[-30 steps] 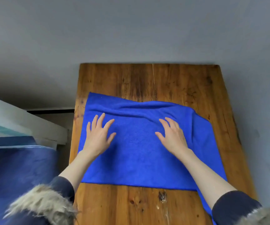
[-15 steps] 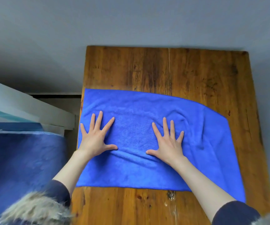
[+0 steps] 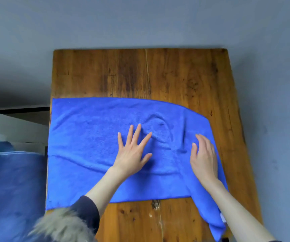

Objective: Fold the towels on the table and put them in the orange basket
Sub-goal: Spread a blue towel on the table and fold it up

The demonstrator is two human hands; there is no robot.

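Towel (image 3: pixel 88 137), bright blue, lies spread across the near half of the wooden surface (image 3: pixel 184 75), rumpled toward the right, its near right corner draping over the edge. The left hand (image 3: pixel 132 151) presses flat on its middle, fingers splayed. The right hand (image 3: pixel 204 154) rests on its right part, fingers straight and together. Both hands stay apart.

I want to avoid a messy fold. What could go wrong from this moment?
1. Wrinkles in the towel between the left hand and the right hand may get folded in.
2. The towel's near right corner hangs past the table edge, so it may slide off.
3. No basket is in view.
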